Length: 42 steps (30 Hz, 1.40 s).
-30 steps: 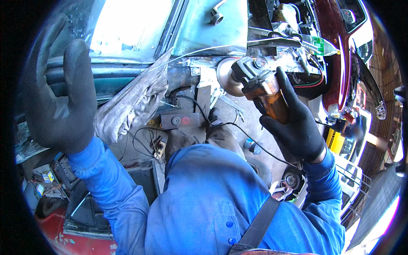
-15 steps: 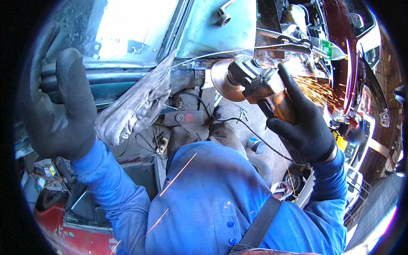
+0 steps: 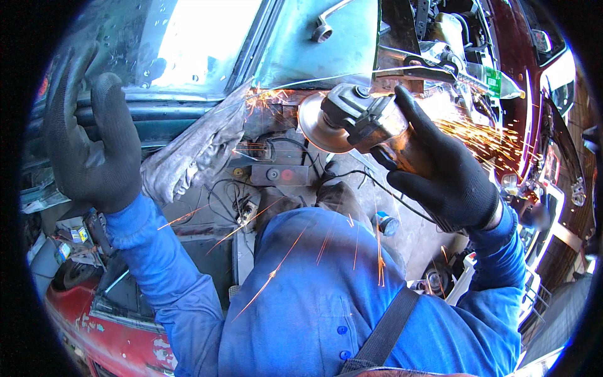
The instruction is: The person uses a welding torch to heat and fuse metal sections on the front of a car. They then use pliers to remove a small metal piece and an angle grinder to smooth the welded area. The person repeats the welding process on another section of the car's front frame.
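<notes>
— So where is the angle grinder (image 3: 358,119)?

— Clamped in the gloved right hand (image 3: 443,179), its disc up against the rusty edge of the car body (image 3: 314,44), just right of the grey rag (image 3: 191,151) draped there. Sparks (image 3: 483,138) spray off to the grinder's right (a few fall over the blue shirt (image 3: 326,301) below it).

— And the left hand (image 3: 94,144)?

— Gloved too, fingers spread apart, gripping nothing, raised well left of the grinder beside the rag.
</notes>
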Each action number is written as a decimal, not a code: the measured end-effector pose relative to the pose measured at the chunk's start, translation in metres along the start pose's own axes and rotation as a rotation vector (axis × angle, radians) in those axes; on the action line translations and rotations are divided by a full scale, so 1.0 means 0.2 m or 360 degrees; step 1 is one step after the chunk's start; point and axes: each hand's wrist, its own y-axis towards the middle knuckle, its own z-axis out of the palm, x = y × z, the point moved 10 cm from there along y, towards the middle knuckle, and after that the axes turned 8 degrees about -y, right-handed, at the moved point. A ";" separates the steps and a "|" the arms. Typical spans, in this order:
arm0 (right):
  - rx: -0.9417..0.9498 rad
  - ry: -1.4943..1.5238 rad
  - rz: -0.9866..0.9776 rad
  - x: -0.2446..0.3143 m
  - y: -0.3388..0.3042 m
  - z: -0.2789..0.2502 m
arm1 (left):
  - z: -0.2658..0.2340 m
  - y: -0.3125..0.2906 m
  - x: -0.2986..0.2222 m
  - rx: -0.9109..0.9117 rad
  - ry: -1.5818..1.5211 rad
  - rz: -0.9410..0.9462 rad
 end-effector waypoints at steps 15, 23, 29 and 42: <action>-0.0142 -0.0405 -0.0098 -0.17 -0.20 -0.08 | 0.01 -0.04 0.08 -0.0068 -0.0135 -0.0091; -0.0031 -0.0435 -0.0108 -0.15 -0.10 -0.12 | 0.02 -0.01 0.04 -0.0038 -0.0137 -0.0148; -0.0064 -0.0409 -0.0204 -0.11 -0.06 -0.10 | 0.02 -0.02 0.07 -0.0016 -0.0177 -0.0113; -0.0066 -0.0376 -0.0092 -0.16 -0.06 -0.04 | 0.01 -0.04 0.07 -0.0073 -0.0054 -0.0182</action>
